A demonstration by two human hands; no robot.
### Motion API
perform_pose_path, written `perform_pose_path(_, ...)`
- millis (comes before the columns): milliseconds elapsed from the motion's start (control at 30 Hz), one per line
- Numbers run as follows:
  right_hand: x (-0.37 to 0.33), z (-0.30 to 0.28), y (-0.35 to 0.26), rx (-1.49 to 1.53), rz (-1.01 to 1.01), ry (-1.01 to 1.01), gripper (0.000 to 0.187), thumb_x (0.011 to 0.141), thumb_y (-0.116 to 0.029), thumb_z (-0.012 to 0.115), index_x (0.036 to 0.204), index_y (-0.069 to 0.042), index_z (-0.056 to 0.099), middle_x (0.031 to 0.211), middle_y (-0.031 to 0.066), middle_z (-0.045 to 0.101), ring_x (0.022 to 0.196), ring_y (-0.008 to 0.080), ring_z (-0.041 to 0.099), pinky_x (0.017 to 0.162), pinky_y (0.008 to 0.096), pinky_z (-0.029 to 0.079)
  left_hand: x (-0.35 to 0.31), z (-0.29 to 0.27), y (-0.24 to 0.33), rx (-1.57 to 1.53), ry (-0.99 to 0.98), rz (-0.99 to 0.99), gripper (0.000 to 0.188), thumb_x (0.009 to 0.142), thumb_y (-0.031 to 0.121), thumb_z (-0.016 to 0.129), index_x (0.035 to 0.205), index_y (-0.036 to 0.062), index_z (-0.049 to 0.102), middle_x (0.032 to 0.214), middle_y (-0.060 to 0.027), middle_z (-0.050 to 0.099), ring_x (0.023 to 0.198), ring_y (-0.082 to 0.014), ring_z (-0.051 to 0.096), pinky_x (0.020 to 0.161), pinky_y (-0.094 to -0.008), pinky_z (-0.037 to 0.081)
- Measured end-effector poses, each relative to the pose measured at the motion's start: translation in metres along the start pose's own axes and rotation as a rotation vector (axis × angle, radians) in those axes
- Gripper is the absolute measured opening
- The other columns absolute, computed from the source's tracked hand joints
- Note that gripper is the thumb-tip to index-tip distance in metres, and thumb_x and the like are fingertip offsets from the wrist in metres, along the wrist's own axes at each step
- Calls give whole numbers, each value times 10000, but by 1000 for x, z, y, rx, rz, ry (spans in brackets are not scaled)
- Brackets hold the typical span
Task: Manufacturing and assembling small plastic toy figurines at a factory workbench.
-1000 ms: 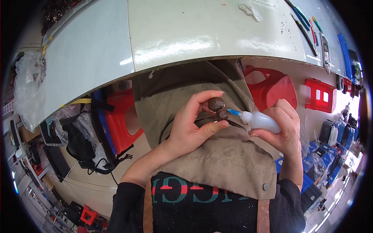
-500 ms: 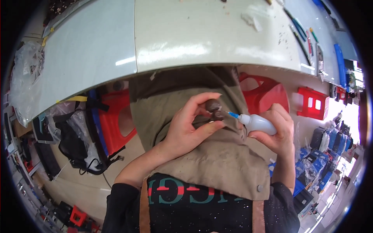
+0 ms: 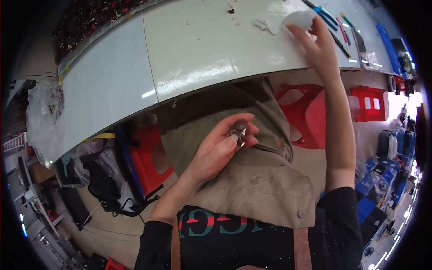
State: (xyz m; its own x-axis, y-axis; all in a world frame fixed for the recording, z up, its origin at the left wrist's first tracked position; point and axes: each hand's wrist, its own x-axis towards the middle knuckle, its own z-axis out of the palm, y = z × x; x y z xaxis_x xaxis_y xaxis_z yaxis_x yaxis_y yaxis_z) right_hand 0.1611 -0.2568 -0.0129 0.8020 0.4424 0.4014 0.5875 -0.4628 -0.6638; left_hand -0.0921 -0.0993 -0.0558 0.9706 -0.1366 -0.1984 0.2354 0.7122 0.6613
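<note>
Above my apron-covered lap, my left hand [image 3: 213, 150] is closed round a small dark brown rounded piece [image 3: 237, 128]. White patches show on it near my thumb, and my fingers hide part of its shape. My right hand [image 3: 317, 42] reaches out over the far right of the table, its fingers on a pale squeeze bottle [image 3: 299, 19]. The bottle is blurred and lies tipped on its side at the tabletop; its tip cannot be made out.
On the white table [image 3: 202, 49] lie a crumpled white scrap [image 3: 266, 26], small crumbs, blue-handled pliers [image 3: 327, 17] and several thin tools. Red stools [image 3: 306, 114] stand below the table's edge. A clear plastic bag [image 3: 45, 117] hangs at the left corner.
My right hand has carried the squeeze bottle from beside the brown piece up to the table's far right. My left hand has turned the piece and closed more round it.
</note>
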Motion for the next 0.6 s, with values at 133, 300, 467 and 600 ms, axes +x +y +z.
perform_pose_path(133,10,-1,14,-33,42,-21,624,773,-357,687,1257,-32,464,1050,127,599,898,201,565,806,283,443,3,-3,0,-68,-11,-33,731,800,463,619,1300,2,349,1135,-123,522,1012,-195,536,910,-325,405)
perform_pose_path(300,-38,-24,-38,-139,-167,99,487,736,-155,694,1166,-20,508,1163,98,565,1110,201,506,942,348,362,2,-3,3,-27,-41,-47,758,795,476,622,1301,-11,338,1154,-141,522,1074,-215,523,933,-335,398)
perform_pose_path(467,-96,-1,-81,62,-389,-450,513,651,-253,756,1094,-88,557,1100,75,556,990,252,536,840,369,399,3,-4,0,6,-64,-62,769,794,473,625,1309,-16,330,1190,-149,507,1125,-217,497,958,-330,382)
perform_pose_path(600,-119,14,-79,119,-388,-498,490,634,-205,733,1082,-80,577,1090,81,564,981,263,531,816,372,409,-2,-2,-5,48,-155,-75,594,890,370,546,1315,11,338,1226,-101,467,1150,-174,452,972,-309,351)
